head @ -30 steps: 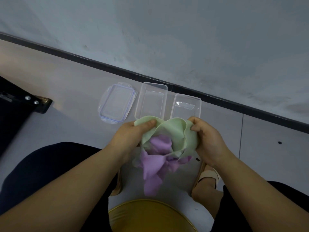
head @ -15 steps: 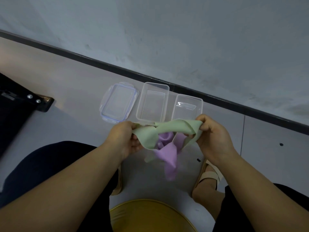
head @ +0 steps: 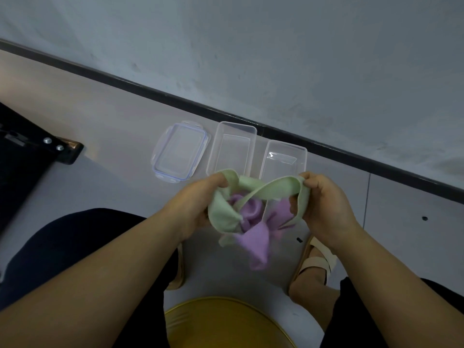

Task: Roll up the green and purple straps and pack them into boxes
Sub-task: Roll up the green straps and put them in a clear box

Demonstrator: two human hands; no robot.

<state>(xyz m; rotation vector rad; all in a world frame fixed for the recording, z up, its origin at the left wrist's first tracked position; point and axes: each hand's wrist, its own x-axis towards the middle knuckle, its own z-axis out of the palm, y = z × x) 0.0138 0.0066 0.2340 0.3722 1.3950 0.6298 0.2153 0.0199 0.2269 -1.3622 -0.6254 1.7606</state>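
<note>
Both hands pinch the pale green fabric strap [head: 273,188] above the floor, one at each side. The left hand [head: 198,199] has its fingers closed on a folded end of the green strap, thumb on top near the upper edge. The right hand [head: 324,199] grips the opposite end, fingertips curled over the fabric. Between the two hands the green strap arches in loose loops, and one band of it crosses diagonally over the bundle.

Tangled inside those loops sits the soft purple fabric strap [head: 256,237], bunched in the middle with a wide end hanging down below the hands. Whether either hand also touches the purple strap cannot be told.

Beyond the hands, on the light grey floor [head: 113,151], lie three clear plastic pieces in a row beside the dark baseboard [head: 150,90]: a transparent lid with a blue seal [head: 180,151] on the left, a clear rectangular box [head: 232,146] in the middle, and a second clear rectangular box [head: 285,159] on the right. The near edges of both boxes are hidden behind the strap. A sandalled foot [head: 313,270] rests on the floor under the right forearm, and a round yellow seat [head: 226,325] shows at the bottom edge.
</note>
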